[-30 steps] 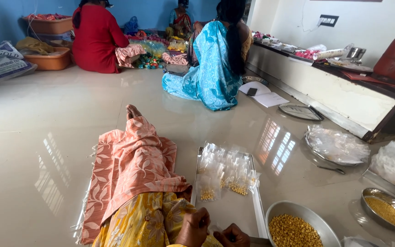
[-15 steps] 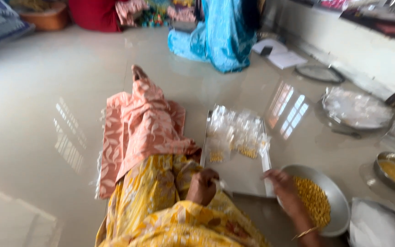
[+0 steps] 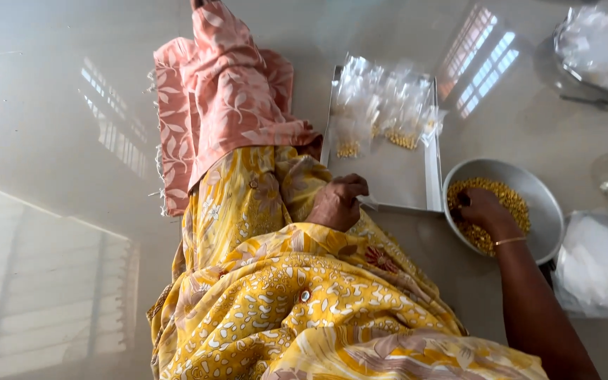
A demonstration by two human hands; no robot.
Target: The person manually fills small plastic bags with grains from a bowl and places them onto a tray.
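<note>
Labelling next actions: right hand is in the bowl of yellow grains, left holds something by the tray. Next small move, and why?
Probably scoop up grains and lift them toward the left hand. The right hand is down in the bowl, the left seems to pinch a clear bag, and partly filled bags lie on the tray.

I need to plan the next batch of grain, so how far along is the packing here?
Done: several small clear packets with yellow grain at the bottom lie on the flat metal tray. In hand: the right hand is in the metal bowl of yellow grain; the left hand pinches what looks like an empty packet at the tray's edge. Left: the bowl holds plenty of grain, and more clear bags lie beside it.
</note>
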